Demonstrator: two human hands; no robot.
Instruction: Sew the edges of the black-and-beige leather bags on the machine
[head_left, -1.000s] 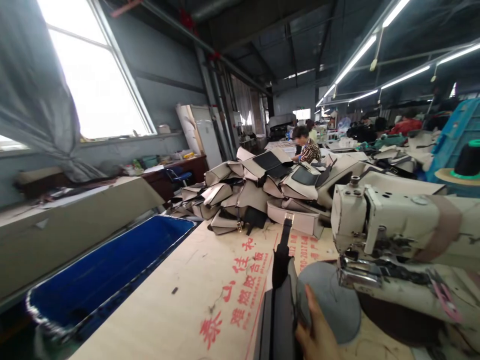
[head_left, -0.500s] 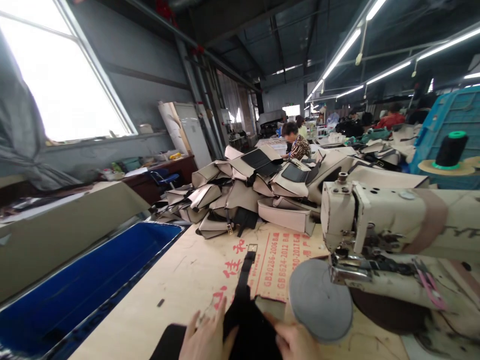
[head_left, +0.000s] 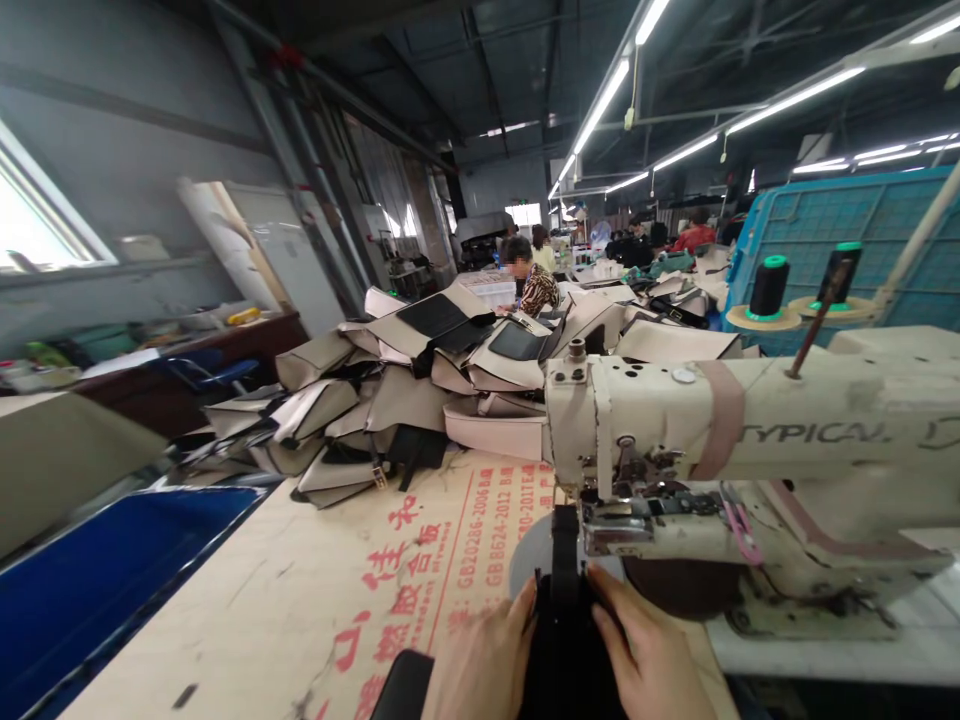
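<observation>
A black bag piece [head_left: 568,655] with a narrow strap [head_left: 565,545] on its upper end is held between my two hands. My left hand [head_left: 480,655] grips its left edge, thumb side toward the piece. Closed on the right edge is my right hand [head_left: 649,645]. The strap's tip reaches up to the front of a cream sewing machine [head_left: 817,410], close to its needle area; whether they touch I cannot tell. Behind the piece lies a grey round disc [head_left: 525,555], partly covered. A black flap [head_left: 403,688] shows left of my left hand.
Beige and black bags [head_left: 405,400] are heaped at the table's far end. A blue bin [head_left: 112,590] stands on the left. Pink thread snips [head_left: 739,525] rest on the machine arm. Black thread spools [head_left: 771,287] stand behind it. A co-worker [head_left: 536,285] sits beyond the heap.
Both hands have carried the black piece right, from the plywood up to the sewing machine. The strap's gold buckle no longer shows. The view has turned right.
</observation>
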